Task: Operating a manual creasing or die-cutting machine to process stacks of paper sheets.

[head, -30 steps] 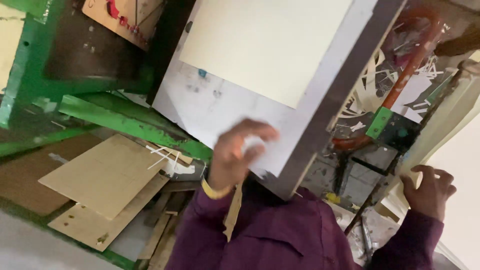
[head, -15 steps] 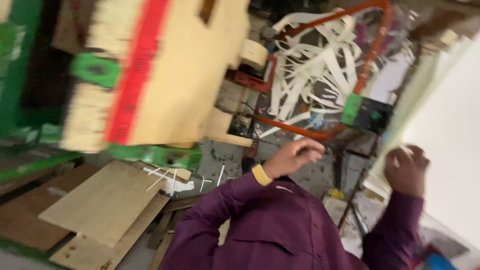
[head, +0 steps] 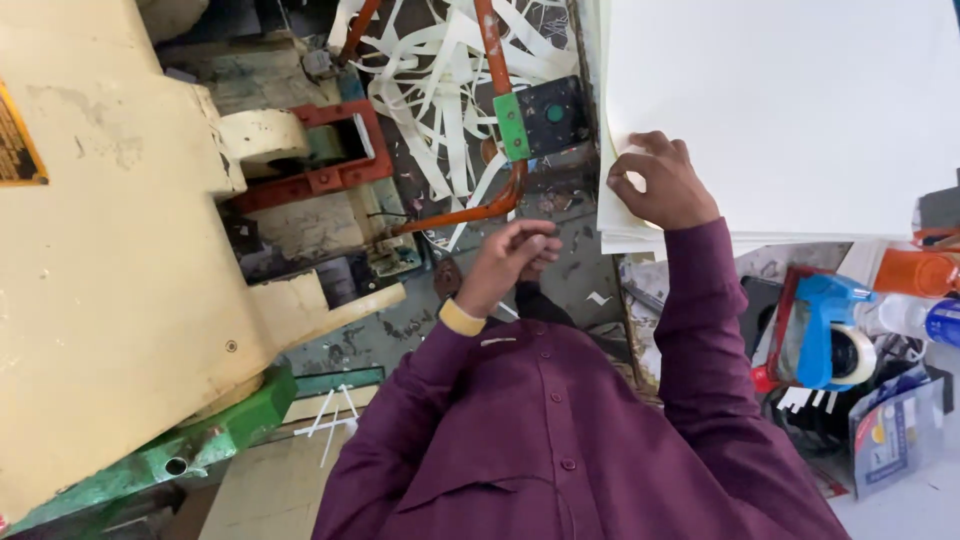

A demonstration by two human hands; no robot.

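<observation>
A stack of white sheets (head: 780, 110) lies on the tabletop, and everything else is placed against it. The right hand (head: 663, 183) rests on the stack's near left corner, fingers (head: 640, 165) curled and pressed down onto the top sheet, the thumb at the edge where the layers show; whether a sheet is pinched I cannot tell. The left hand (head: 510, 258) hangs in the air left of the stack, apart from it, its fingers bunched together with the tips touching, holding nothing that shows. Farther left of the stack, paper strips (head: 440, 90) lie in a loose heap on the floor, inside the bend of an orange metal bar (head: 492, 60) that carries a green and black switch box (head: 540, 118). Beyond that stands a cream machine (head: 110, 270) on a green base. Just below the stack's near right edge a blue tape dispenser (head: 820, 325) sits on the tabletop, a roll of tape in it, with an orange bottle (head: 915, 272) beside it.
</observation>
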